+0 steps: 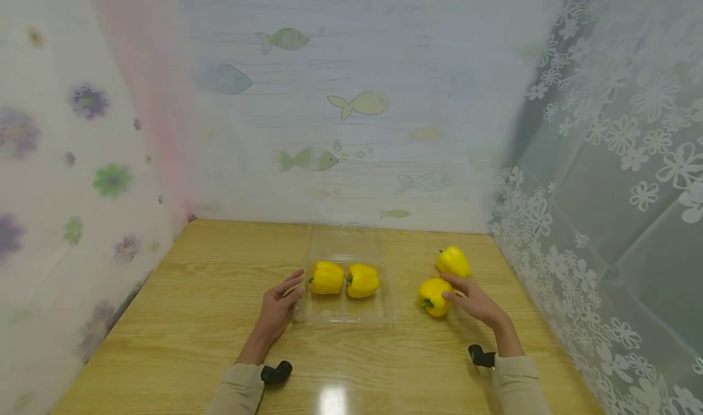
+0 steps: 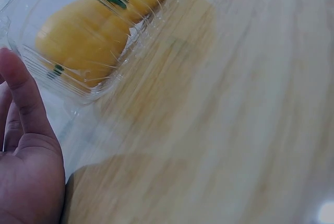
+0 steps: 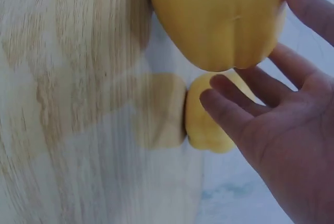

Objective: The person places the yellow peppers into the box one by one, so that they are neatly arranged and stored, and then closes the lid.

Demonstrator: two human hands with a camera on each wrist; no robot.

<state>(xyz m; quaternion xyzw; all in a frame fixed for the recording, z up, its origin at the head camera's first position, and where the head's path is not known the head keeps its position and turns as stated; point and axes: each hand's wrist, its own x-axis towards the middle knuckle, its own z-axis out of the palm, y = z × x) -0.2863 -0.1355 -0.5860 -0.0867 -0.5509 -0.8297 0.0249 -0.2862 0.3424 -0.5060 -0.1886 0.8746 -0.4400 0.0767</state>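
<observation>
Two yellow bell peppers, a left one (image 1: 327,279) and a right one (image 1: 363,281), lie side by side in a clear plastic clamshell box (image 1: 346,318). Its lid (image 1: 345,242) is folded back, away from me. My left hand (image 1: 277,308) is at the box's left side, fingers extended along the edge and holding nothing. On the right, my right hand (image 1: 475,302) reaches to a third yellow bell pepper (image 1: 432,297), thumb and fingertips at its right and far sides. The fingers look loosely extended in the right wrist view. A fourth yellow bell pepper (image 1: 453,262) lies just behind.
The wooden table (image 1: 219,268) carries everything. A fish-print curtain (image 1: 351,177) hangs along its back edge, with flower-print sheets at the left (image 1: 110,140) and right (image 1: 620,134). Black wrist cameras (image 1: 277,373) sit by both cuffs.
</observation>
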